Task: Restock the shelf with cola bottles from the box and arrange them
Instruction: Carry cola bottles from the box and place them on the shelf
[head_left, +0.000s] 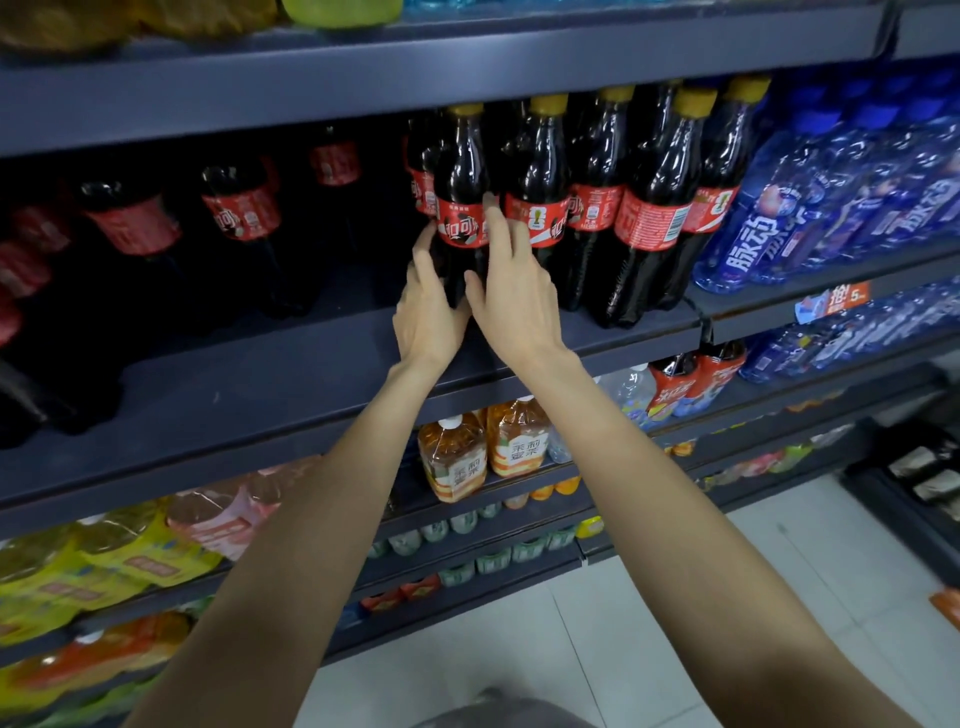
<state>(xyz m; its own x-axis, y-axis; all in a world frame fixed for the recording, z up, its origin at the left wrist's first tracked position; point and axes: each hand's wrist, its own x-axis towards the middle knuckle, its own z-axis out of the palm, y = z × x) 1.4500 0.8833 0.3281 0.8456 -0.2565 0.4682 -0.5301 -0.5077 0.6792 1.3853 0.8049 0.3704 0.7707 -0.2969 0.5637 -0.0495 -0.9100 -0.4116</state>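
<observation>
Both hands met on one cola bottle (461, 208) at the shelf (270, 374) front. Left hand (427, 306) cupped its lower body from 9 o'clock, fingers curled round it. Right hand (511, 291) lay against its 3 o'clock side, fingers straight, tips on the red label; grip loose there. Bottle stood upright, yellow-capped, leftmost of the front row of cola bottles (649, 208). More cola stood deep at 9 o'clock. Blue drink bottles (810, 208) at 3 o'clock.

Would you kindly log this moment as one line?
both hands on cola bottle | front of shelf | upright | arranging
</observation>
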